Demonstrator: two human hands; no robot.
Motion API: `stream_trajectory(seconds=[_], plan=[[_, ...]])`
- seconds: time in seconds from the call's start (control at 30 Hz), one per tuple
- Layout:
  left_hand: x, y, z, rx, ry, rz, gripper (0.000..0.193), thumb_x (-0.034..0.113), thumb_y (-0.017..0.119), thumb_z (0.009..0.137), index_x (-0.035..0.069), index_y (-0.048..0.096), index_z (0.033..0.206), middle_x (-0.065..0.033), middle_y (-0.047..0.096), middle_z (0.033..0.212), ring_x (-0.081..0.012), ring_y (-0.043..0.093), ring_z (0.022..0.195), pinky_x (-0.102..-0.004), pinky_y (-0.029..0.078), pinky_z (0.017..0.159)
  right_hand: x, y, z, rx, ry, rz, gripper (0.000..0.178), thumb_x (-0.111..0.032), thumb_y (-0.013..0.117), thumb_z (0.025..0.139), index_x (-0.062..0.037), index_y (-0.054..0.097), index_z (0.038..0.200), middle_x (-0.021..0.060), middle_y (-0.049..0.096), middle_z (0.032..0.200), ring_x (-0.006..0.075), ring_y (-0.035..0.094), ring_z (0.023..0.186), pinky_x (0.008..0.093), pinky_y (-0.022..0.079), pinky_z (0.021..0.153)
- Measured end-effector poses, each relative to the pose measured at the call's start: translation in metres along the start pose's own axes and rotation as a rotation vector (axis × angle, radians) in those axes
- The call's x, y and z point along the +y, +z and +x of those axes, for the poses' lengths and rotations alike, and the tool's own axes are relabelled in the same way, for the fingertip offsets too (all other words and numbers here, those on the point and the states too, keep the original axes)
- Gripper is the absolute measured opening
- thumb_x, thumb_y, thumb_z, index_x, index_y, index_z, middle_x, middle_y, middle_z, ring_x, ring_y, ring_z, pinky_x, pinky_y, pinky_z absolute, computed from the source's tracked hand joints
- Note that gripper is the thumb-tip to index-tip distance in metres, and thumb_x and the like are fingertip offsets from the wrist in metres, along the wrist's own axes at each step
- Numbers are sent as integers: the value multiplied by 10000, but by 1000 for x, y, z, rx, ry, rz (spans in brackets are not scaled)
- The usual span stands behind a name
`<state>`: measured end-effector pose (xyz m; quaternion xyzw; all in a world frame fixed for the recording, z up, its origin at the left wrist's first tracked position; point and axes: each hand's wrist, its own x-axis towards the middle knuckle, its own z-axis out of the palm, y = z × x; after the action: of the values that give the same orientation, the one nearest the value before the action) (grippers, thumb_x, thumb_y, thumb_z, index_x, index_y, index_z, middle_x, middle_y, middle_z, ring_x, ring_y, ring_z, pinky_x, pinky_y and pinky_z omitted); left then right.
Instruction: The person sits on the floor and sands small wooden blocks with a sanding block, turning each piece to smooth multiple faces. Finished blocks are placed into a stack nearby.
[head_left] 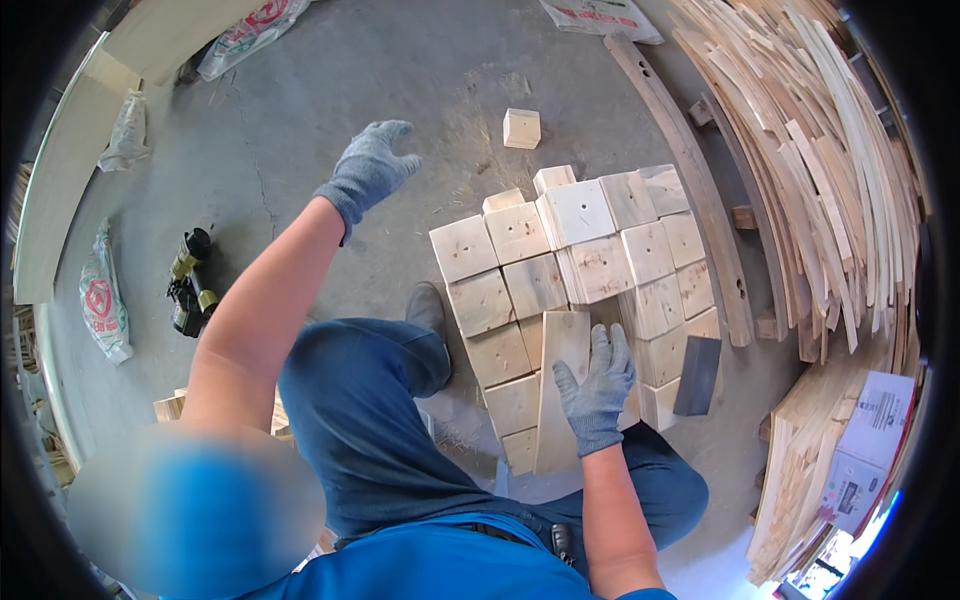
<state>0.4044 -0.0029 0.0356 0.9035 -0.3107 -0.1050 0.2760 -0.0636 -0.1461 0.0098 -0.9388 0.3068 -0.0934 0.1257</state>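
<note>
My left hand (372, 168), in a grey knit glove, is held out over the floor, left of the wooden blocks. Its fingers are stretched and apart, with nothing in them. My right hand (597, 390), gloved alike, lies with spread fingers on the right part of a flat wooden board (556, 420). That board rests slantwise on the near part of a cluster of square wooden blocks (532, 285) in front of me. One block (581, 212) stands higher than its neighbours. A dark grey rectangular piece (697, 375) leans at the cluster's right edge.
A lone wooden block (521, 129) sits on the concrete floor beyond the cluster. Long wooden strips (800, 180) are piled at the right, beside a long beam (690, 190). A nail gun (188, 285) and a plastic bag (104, 300) lie at the left. A cardboard box (868, 450) is at lower right.
</note>
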Motion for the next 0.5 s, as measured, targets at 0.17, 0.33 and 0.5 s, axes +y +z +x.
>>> stream_trajectory(seconds=[0.17,0.33,0.5], plan=[[15,39,72,-90,-45,73,663,295,818,892,53,640,1483,-200,643,1497,-362,600,1414,-424,464,1212,14,32,0,-47,57,9,874,-537,755,940,-22,474,1588,322,455,1581,534,486,1368,640,393,1149],[12,101,132,-150,19,142,700,367,804,888,78,630,1501,-189,603,1547,-392,583,1417,-447,466,1210,19,47,-3,-127,32,5,867,-527,704,966,-27,440,1623,328,498,1540,539,504,1342,669,377,1157],[26,171,180,-203,114,185,825,370,864,842,96,560,1559,-194,552,1586,-408,559,1433,-448,459,1219,19,44,0,-199,93,14,870,-585,682,959,-33,483,1602,322,508,1500,509,498,1352,679,364,1157]])
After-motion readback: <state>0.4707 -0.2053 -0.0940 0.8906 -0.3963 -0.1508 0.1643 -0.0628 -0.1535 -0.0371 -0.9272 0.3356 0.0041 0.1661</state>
